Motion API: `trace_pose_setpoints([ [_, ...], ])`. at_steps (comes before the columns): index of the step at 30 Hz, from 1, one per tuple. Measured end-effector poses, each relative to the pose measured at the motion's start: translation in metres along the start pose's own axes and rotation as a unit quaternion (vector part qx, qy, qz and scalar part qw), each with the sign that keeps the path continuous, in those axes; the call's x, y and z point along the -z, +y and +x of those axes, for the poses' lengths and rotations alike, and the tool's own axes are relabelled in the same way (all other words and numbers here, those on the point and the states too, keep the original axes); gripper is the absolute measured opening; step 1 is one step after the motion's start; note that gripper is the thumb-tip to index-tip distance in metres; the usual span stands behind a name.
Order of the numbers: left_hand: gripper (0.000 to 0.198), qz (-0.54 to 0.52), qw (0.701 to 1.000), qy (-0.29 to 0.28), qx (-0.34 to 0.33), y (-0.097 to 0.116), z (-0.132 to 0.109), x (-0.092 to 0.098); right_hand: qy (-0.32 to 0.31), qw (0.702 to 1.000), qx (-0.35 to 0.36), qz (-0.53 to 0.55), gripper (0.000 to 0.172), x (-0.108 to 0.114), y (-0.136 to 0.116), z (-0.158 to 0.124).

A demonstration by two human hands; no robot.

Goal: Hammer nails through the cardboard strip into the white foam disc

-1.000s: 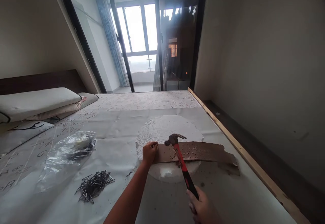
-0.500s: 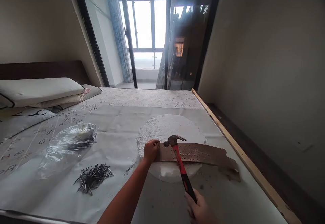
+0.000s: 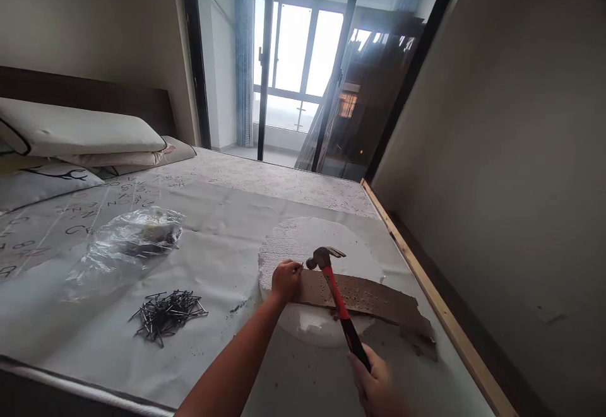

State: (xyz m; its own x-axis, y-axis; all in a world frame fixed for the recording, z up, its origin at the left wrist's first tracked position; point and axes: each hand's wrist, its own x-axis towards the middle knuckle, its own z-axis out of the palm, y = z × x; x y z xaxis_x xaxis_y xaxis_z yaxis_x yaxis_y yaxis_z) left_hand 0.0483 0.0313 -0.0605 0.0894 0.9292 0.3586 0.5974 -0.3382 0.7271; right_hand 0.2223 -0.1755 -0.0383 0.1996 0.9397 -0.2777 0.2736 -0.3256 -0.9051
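Observation:
My left hand (image 3: 285, 281) is closed in a pinch at the left end of a brown strip (image 3: 386, 297), with a small nail (image 3: 302, 265) just showing at the fingertips. My right hand (image 3: 375, 379) grips the black lower handle of a claw hammer (image 3: 337, 294). The hammer's striking face is a short gap to the right of the pinched fingers, its claw pointing right. Many small holes or nail points dot the middle of the strip. It lies across a round white foam slab (image 3: 326, 234), extending past it on the right.
A heap of loose nails (image 3: 168, 313) lies left of my forearm, with a clear plastic bag (image 3: 130, 246) behind it. A grey-white sheet (image 3: 213, 215) covers part of the mattress. Pillows (image 3: 85, 130) are stacked far left. A wooden rail (image 3: 426, 278) runs along the right edge.
The view has tilted and shifted slightly. The hammer head sits a little nearer to my left fingertips. Both hands keep their grips.

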Motion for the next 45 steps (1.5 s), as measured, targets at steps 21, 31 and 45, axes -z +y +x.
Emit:
trace_pose_setpoints([
  [21, 0.021, -0.002, 0.999, -0.03, 0.029, -0.004, -0.002, 0.002, 0.015, 0.984, 0.093, -0.153, 0.038, 0.012, -0.047, 0.014],
  [31, 0.021, 0.01, 0.999, -0.026, 0.025, -0.003, -0.003, 0.004, 0.016, 0.983, 0.098, -0.152, 0.035, 0.006, -0.052, 0.011],
  [45, 0.021, 0.025, 0.999, -0.036, 0.011, -0.002, -0.002, 0.005, 0.02, 0.986, 0.096, -0.131, 0.035, 0.001, -0.041, 0.016],
])
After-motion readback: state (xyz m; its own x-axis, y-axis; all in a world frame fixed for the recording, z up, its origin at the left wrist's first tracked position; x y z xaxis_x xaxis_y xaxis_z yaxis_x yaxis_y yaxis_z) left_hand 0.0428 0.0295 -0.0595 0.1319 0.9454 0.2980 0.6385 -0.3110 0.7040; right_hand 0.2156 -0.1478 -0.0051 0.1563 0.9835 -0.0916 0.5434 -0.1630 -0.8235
